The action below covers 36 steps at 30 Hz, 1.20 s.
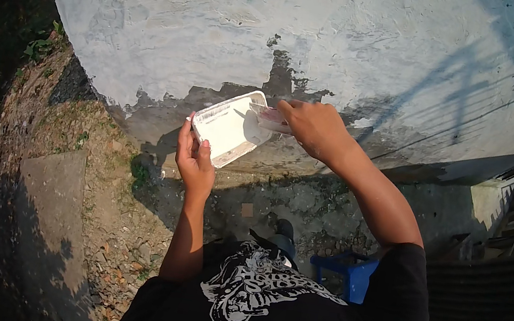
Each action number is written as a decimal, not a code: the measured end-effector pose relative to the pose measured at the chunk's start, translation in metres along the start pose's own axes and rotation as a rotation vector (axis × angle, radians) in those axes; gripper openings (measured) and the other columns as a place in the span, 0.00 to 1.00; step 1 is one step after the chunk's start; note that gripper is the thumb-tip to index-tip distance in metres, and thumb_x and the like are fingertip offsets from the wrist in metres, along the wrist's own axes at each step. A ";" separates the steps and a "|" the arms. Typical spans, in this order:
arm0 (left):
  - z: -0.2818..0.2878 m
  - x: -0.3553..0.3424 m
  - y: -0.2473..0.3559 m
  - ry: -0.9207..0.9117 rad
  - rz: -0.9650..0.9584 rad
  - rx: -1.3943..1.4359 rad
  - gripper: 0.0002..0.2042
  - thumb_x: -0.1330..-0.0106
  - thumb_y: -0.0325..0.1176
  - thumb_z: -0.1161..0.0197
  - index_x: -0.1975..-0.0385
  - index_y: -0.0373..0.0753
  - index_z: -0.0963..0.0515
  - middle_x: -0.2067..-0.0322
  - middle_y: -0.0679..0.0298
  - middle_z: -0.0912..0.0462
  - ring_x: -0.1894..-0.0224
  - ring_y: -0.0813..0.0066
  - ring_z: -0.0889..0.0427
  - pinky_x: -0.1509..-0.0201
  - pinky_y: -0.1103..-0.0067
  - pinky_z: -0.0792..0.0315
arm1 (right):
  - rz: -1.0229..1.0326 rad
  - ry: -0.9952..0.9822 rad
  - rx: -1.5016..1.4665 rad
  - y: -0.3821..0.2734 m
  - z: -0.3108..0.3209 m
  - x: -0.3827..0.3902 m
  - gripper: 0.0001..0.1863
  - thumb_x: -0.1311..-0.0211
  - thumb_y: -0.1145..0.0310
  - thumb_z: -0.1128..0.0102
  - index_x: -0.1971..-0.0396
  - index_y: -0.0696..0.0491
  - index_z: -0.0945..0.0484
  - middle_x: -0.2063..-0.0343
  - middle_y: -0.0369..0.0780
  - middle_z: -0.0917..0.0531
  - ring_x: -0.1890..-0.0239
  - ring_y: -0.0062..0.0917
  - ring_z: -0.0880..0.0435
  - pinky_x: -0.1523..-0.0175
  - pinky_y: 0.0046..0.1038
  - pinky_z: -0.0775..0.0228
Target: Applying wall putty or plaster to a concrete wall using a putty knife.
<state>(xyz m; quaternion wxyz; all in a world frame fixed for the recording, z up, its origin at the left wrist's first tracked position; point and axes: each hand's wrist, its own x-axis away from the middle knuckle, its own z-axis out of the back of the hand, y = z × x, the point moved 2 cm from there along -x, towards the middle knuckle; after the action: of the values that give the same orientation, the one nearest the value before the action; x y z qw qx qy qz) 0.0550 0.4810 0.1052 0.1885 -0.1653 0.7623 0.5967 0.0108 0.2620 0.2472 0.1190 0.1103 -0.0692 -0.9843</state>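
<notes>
My left hand (pixel 195 158) grips a white rectangular tray (pixel 259 142) by its left end, the thumb over the rim and the fingers along its side. The tray is tilted and its inside is coated with white, paint-like material. Closed fingers of my right hand (pixel 313 128) hold a flat, pale tool (pixel 269 118) with reddish marks. Its far end reaches over the tray's right side and throws a shadow inside. Whether it is a brush or a scraper I cannot tell. Both hands are in front of a wall (pixel 176 31) with patchy white coating.
Dark, bare patches (pixel 280 72) run along the wall's lower part. A blue plastic stool (pixel 356 279) stands on the ground to the right of my foot (pixel 285 228). Rubble and a concrete slab (pixel 51 194) lie at the left. Corrugated sheets (pixel 486 294) are at the right.
</notes>
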 end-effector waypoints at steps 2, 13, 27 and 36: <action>0.000 0.003 0.003 0.009 0.014 -0.027 0.23 0.27 0.24 0.52 0.33 0.26 0.41 0.46 0.47 0.21 0.45 0.67 0.22 0.40 0.76 0.32 | 0.060 -0.098 0.099 -0.012 -0.002 -0.012 0.14 0.39 0.67 0.40 0.56 0.56 0.28 0.72 0.43 0.16 0.70 0.40 0.14 0.71 0.38 0.26; -0.002 0.022 -0.023 0.231 0.183 -0.007 0.23 0.27 0.24 0.49 0.34 0.26 0.40 0.53 0.52 0.19 0.53 0.73 0.19 0.50 0.79 0.27 | 0.268 -0.263 0.136 -0.027 -0.033 -0.058 0.08 0.36 0.68 0.47 0.64 0.54 0.20 0.74 0.45 0.15 0.70 0.39 0.13 0.67 0.40 0.23; -0.009 0.033 -0.013 0.312 0.142 -0.016 0.21 0.28 0.20 0.51 0.36 0.28 0.38 0.54 0.50 0.18 0.51 0.71 0.20 0.46 0.79 0.29 | 0.002 -0.497 -0.229 -0.022 -0.047 -0.055 0.12 0.48 0.75 0.39 0.61 0.58 0.17 0.60 0.53 0.15 0.53 0.46 0.16 0.51 0.41 0.22; -0.013 0.039 -0.015 0.252 0.113 -0.053 0.21 0.29 0.20 0.50 0.36 0.30 0.38 0.58 0.52 0.18 0.57 0.74 0.21 0.52 0.81 0.30 | 0.003 -0.471 -0.369 -0.015 -0.051 -0.047 0.15 0.42 0.69 0.36 0.56 0.60 0.20 0.66 0.57 0.17 0.57 0.49 0.16 0.55 0.43 0.25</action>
<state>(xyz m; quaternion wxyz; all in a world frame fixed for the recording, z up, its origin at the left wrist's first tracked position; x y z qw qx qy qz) 0.0264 0.4635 0.0764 0.0532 -0.2007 0.7719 0.6009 0.0639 0.2825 0.2052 0.1192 -0.1445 0.0849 -0.9786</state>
